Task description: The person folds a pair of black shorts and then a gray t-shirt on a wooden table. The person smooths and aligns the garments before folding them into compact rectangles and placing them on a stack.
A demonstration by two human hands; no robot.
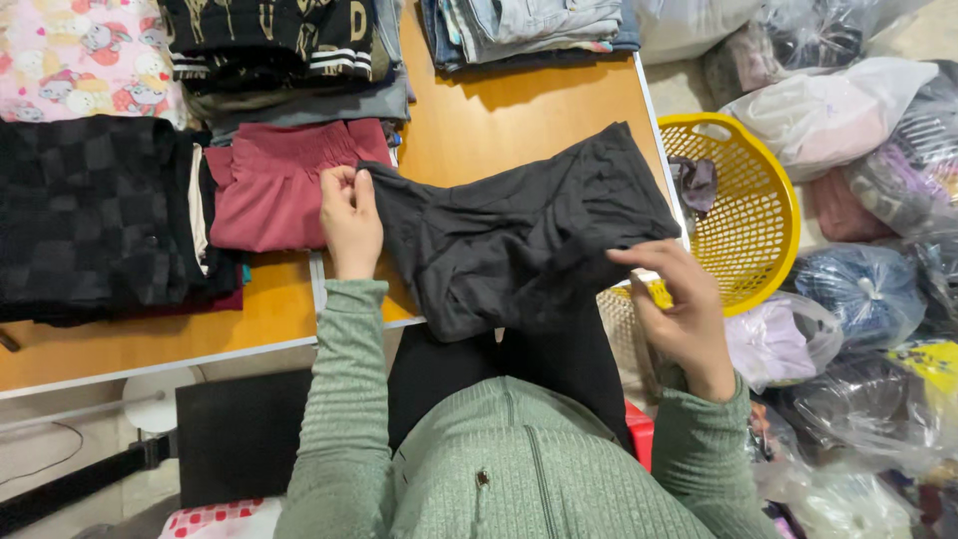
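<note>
Head view: black garment (519, 235) spread across wooden table (499, 110) edge, pinched at top corner by left hand (349, 220), gripped at lower right by right hand (679, 309). Folded maroon cloth (279, 185) just left; yellow basket (753, 215) right, bagged clothes (828, 115) beyond.

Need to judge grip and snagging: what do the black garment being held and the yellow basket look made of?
Black garment: seems a thin, matte, stretchy knit; it drapes and creases softly between the left hand and right hand. Yellow basket: looks like rigid moulded plastic, with a slightly glossy lattice wall.
</note>
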